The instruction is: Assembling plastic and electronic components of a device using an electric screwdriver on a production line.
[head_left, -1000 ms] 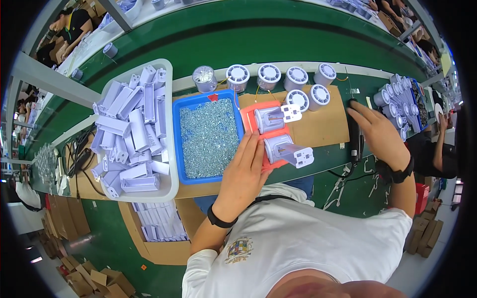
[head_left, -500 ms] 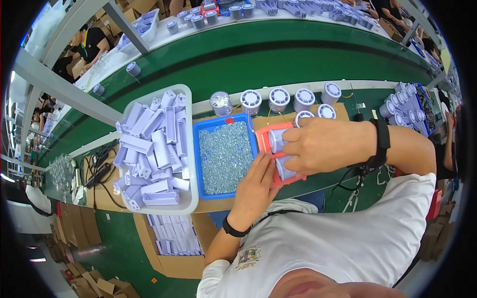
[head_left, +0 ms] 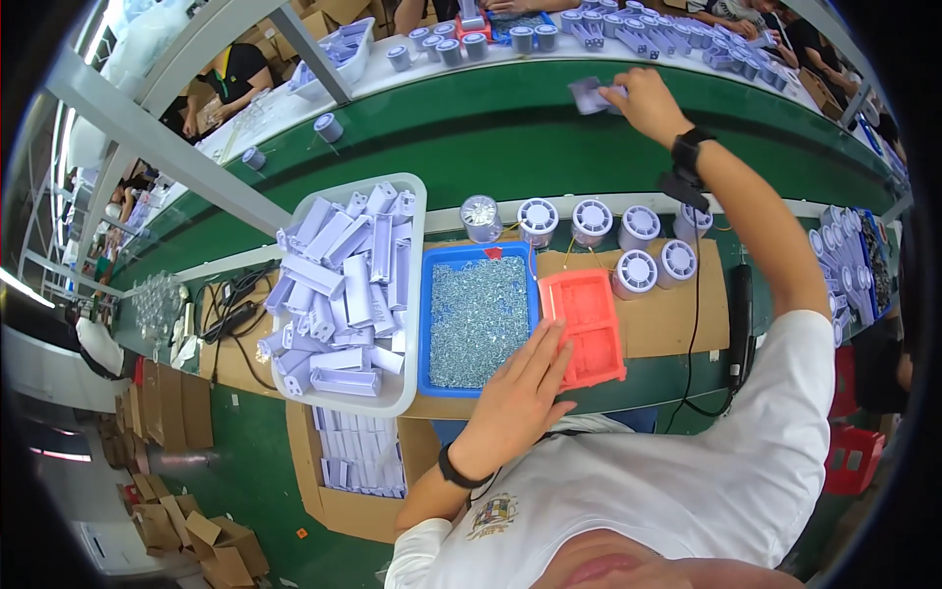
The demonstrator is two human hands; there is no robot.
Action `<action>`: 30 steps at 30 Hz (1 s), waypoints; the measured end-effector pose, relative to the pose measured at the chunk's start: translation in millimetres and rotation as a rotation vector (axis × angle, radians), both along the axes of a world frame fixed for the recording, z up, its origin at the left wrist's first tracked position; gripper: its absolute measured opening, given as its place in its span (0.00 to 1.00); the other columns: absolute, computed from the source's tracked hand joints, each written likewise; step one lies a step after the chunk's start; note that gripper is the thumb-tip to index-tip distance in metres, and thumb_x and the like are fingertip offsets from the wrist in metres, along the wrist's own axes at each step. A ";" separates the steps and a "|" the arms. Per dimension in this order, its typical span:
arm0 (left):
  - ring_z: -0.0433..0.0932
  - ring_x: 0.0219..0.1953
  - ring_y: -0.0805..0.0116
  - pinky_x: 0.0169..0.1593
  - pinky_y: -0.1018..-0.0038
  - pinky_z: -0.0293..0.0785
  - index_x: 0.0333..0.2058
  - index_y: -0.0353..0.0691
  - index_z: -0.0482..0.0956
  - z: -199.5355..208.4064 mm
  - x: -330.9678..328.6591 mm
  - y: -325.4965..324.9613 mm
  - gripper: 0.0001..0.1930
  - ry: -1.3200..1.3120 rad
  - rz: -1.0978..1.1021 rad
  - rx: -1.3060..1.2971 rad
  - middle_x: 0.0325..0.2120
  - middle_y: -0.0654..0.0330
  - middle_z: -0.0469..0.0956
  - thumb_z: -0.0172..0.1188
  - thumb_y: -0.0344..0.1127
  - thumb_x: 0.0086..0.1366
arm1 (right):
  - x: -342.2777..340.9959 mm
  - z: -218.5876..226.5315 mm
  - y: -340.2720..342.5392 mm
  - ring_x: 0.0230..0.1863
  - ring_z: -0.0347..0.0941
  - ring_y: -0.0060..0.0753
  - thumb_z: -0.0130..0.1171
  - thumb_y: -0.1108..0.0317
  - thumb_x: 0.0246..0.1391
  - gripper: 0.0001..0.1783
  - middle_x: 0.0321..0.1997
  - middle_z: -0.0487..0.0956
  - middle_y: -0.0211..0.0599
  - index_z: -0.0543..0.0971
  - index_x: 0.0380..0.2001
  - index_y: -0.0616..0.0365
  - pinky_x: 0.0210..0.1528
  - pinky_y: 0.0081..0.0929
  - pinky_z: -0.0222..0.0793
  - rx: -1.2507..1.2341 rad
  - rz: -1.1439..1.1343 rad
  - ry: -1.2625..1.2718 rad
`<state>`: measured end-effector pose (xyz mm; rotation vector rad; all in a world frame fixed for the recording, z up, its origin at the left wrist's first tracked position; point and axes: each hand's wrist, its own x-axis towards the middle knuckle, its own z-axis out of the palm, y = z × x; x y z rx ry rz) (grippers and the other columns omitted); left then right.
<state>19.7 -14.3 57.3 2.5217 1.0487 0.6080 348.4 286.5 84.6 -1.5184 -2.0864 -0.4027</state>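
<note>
My left hand (head_left: pixel 515 398) lies flat with its fingers stretched out, the tips on the near left edge of a red two-pocket fixture (head_left: pixel 592 334). Both pockets of that fixture show bare. My right hand (head_left: pixel 648 103) is stretched far out over the green conveyor belt (head_left: pixel 442 147). Its fingers are closed on a pale lavender plastic part (head_left: pixel 589 95), blurred at its edges. Left of the fixture stands a blue tray (head_left: pixel 425 324) of small metal screws (head_left: pixel 479 324). Behind it, several round lavender fan-like units (head_left: pixel 592 218) stand on cardboard.
A white bin (head_left: pixel 417 294) full of lavender housings is at left, above an open carton (head_left: pixel 343 515). A black cylindrical tool (head_left: pixel 741 324) and a cord lie at right. Grey frame posts (head_left: pixel 177 128) cross the left side. People work across the belt.
My right hand has left the fixture and reached far forward over the belt with a lavender part. Both lavender parts are out of the fixture. My left hand stays at its edge.
</note>
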 end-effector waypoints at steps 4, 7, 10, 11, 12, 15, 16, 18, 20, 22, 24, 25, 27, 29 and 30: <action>0.68 0.65 0.43 0.59 0.60 0.74 0.54 0.32 0.76 55.6 -30.4 -21.4 0.32 0.124 0.065 0.034 0.62 0.46 0.68 0.74 0.40 0.51 | 13.6 -58.2 7.6 0.45 0.73 0.61 0.60 0.55 0.61 0.19 0.40 0.80 0.55 0.84 0.31 0.63 0.50 0.48 0.70 -0.018 -0.151 -0.035; 0.72 0.61 0.45 0.57 0.60 0.76 0.53 0.34 0.77 70.2 -46.9 -22.1 0.31 0.128 0.159 0.104 0.60 0.48 0.71 0.74 0.39 0.51 | 19.1 -69.6 -9.6 0.49 0.72 0.62 0.59 0.53 0.61 0.22 0.47 0.79 0.56 0.83 0.34 0.66 0.53 0.45 0.69 -0.116 -0.200 -0.162; 0.77 0.56 0.48 0.53 0.61 0.78 0.52 0.37 0.79 89.5 -54.8 -16.8 0.29 0.163 0.171 0.111 0.56 0.50 0.75 0.74 0.39 0.51 | 25.3 -89.9 -8.8 0.48 0.74 0.64 0.60 0.52 0.60 0.23 0.47 0.77 0.60 0.82 0.37 0.67 0.53 0.50 0.70 -0.453 -0.124 -0.288; 0.79 0.52 0.49 0.51 0.61 0.79 0.51 0.38 0.80 100.3 -54.9 -10.7 0.27 0.196 0.164 0.096 0.53 0.51 0.78 0.74 0.38 0.52 | 23.0 -87.4 -8.2 0.48 0.74 0.64 0.60 0.52 0.60 0.23 0.47 0.77 0.60 0.82 0.37 0.67 0.53 0.50 0.70 -0.458 -0.125 -0.285; 0.82 0.48 0.51 0.48 0.62 0.80 0.50 0.39 0.80 109.8 -52.9 -0.2 0.25 0.223 0.147 0.078 0.50 0.52 0.80 0.74 0.38 0.52 | 20.3 -80.5 -8.7 0.49 0.74 0.64 0.60 0.51 0.59 0.25 0.48 0.77 0.60 0.81 0.39 0.67 0.54 0.50 0.71 -0.576 -0.137 -0.236; 0.83 0.32 0.52 0.38 0.63 0.79 0.39 0.36 0.84 151.5 -48.1 65.4 0.12 0.272 0.212 -0.049 0.33 0.52 0.84 0.68 0.35 0.58 | 20.1 -49.5 -24.4 0.51 0.74 0.63 0.61 0.49 0.58 0.28 0.49 0.77 0.60 0.80 0.42 0.68 0.55 0.49 0.71 -0.811 -0.180 -0.120; 0.82 0.29 0.50 0.36 0.62 0.78 0.36 0.35 0.84 164.8 -49.0 98.4 0.10 0.307 0.257 -0.108 0.28 0.50 0.83 0.65 0.36 0.60 | 19.1 -33.4 -36.8 0.51 0.74 0.62 0.61 0.49 0.58 0.28 0.49 0.77 0.58 0.79 0.44 0.68 0.55 0.48 0.71 -0.754 -0.159 -0.104; 0.82 0.23 0.62 0.29 0.66 0.76 0.30 0.30 0.83 167.0 -69.0 180.7 0.10 0.182 0.306 -0.118 0.19 0.51 0.80 0.60 0.33 0.63 | 17.1 3.8 -69.6 0.53 0.73 0.59 0.62 0.49 0.58 0.28 0.51 0.77 0.56 0.78 0.46 0.67 0.55 0.45 0.70 -0.627 -0.112 -0.073; 0.80 0.21 0.71 0.26 0.73 0.74 0.28 0.32 0.82 170.3 -79.4 251.7 0.12 0.168 0.498 -0.264 0.19 0.58 0.80 0.61 0.37 0.65 | 27.8 31.9 -117.7 0.54 0.72 0.55 0.64 0.51 0.57 0.27 0.50 0.76 0.52 0.77 0.47 0.65 0.56 0.42 0.70 -0.411 -0.011 -0.016; 0.80 0.21 0.73 0.25 0.76 0.74 0.26 0.35 0.82 148.1 -112.4 329.8 0.13 0.198 0.649 -0.335 0.20 0.59 0.79 0.63 0.40 0.64 | 25.2 65.8 -174.7 0.54 0.71 0.55 0.66 0.58 0.55 0.24 0.50 0.75 0.50 0.74 0.47 0.64 0.57 0.40 0.68 -0.386 0.095 0.079; 0.79 0.21 0.71 0.25 0.75 0.74 0.25 0.35 0.81 122.8 -143.9 392.8 0.14 0.223 0.711 -0.353 0.19 0.57 0.79 0.64 0.41 0.63 | 26.7 86.2 -239.3 0.54 0.71 0.59 0.67 0.61 0.51 0.27 0.52 0.75 0.53 0.73 0.51 0.64 0.58 0.42 0.67 -0.367 0.028 0.117; 0.80 0.20 0.68 0.25 0.71 0.76 0.26 0.32 0.82 105.5 -168.1 420.1 0.15 0.392 0.804 -0.255 0.20 0.56 0.80 0.65 0.42 0.60 | 26.4 95.0 -262.9 0.55 0.71 0.60 0.69 0.60 0.48 0.30 0.52 0.75 0.53 0.73 0.52 0.64 0.58 0.42 0.66 -0.506 -0.016 0.194; 0.81 0.19 0.64 0.25 0.67 0.78 0.27 0.30 0.83 74.8 -194.4 466.3 0.17 0.553 0.868 -0.152 0.21 0.55 0.82 0.66 0.43 0.58 | 45.7 90.2 -321.0 0.51 0.72 0.60 0.71 0.60 0.45 0.31 0.50 0.76 0.51 0.74 0.50 0.65 0.56 0.44 0.66 -0.488 -0.123 0.103; 0.85 0.27 0.55 0.33 0.62 0.81 0.29 0.32 0.85 38.5 -197.6 514.1 0.19 0.420 0.918 -0.275 0.26 0.47 0.84 0.68 0.47 0.55 | 60.6 93.0 -375.6 0.51 0.73 0.54 0.71 0.60 0.44 0.31 0.49 0.77 0.47 0.75 0.50 0.64 0.56 0.42 0.66 -0.640 -0.319 0.223; 0.85 0.27 0.55 0.33 0.62 0.81 0.29 0.32 0.85 20.8 -198.5 540.6 0.19 0.403 0.893 -0.267 0.26 0.47 0.84 0.68 0.47 0.55 | 71.0 94.3 -402.1 0.53 0.71 0.50 0.69 0.61 0.45 0.32 0.51 0.76 0.45 0.74 0.53 0.63 0.57 0.39 0.65 -0.709 -0.377 0.279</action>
